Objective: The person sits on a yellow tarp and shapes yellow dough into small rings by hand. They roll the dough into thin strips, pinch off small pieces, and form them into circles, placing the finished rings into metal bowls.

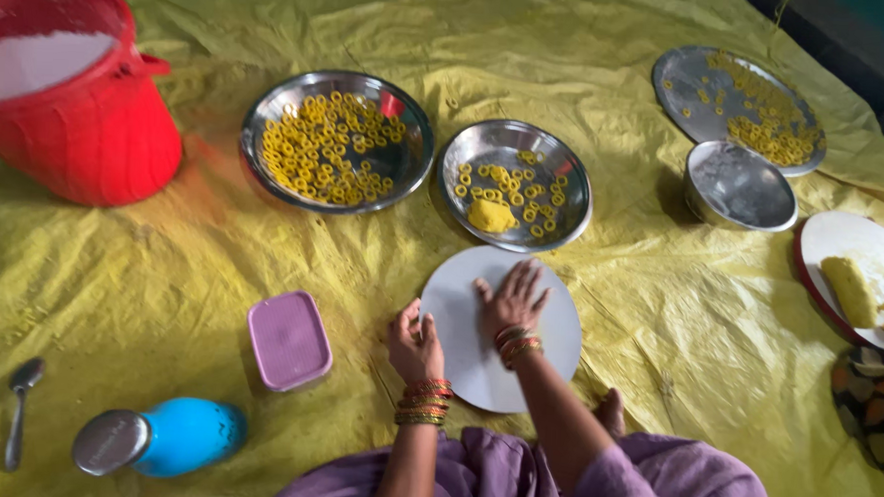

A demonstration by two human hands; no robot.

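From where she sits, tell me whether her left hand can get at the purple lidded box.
Probably yes. The left hand rests at the edge of the round white board, and the purple lidded box lies just to its left on the yellow sheet, with nothing between them.

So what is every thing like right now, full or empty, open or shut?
Red bucket: upright, white stuff inside.
Big steel plate: many yellow rings.
Middle steel plate: fewer rings, one dough lump.
Far steel plate: rings on one side.
Steel bowl: looks empty.
Purple box: lid shut.
Blue bottle: lying down, capped.
Right hand: flat on white board.
Left hand: at board's edge.
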